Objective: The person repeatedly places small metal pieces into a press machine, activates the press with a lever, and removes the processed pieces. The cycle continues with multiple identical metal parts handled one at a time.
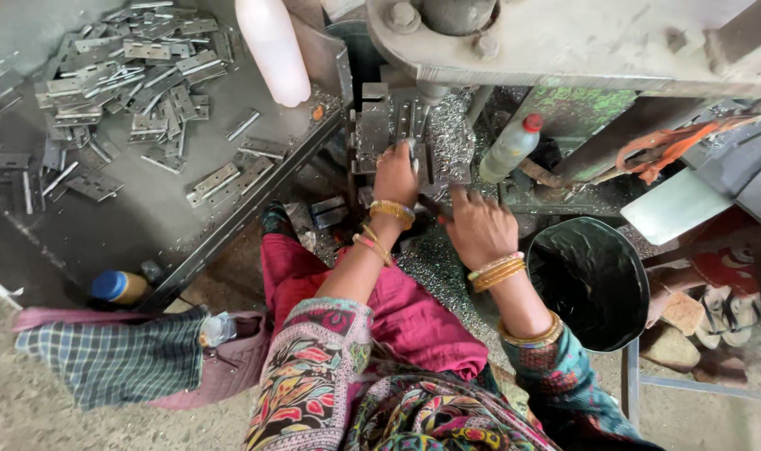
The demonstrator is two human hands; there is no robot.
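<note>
Steel hinge plates everywhere, worker seated at a press (pixel 564 42). Step in hand, as I read it: seating a hinge (pixel 412 125) in the die (pixel 389 134) under the ram. L hand (pixel 395 174) is up at the die, fingertips on the part; looks like a light pinch but grip itself is hidden behind the knuckles, can't tell for sure. Hinge sits on the die block, partly covered by the fingers.

R hand (pixel 479 227) lies lower and to the right, palm down, fingers spread loose on the swarf-covered bed (pixel 435 259), holding nothing afaict. A thin dark rod (pixel 431 207) runs beside its thumb; touching or not, unclear.

Pose: both forearms reach fwd from the lap, L wrist extended furthest, bangles on both wrists.

Next move, imo, needs fingers fully out of the die zone before any stroke, w/ the part square to the stops.

Nearby: stock pile (pixel 121 67) on the tray (pixel 147 209) to the left, black bin (pixel 589 280) at right, oil bottle (pixel 510 149) by the die.
</note>
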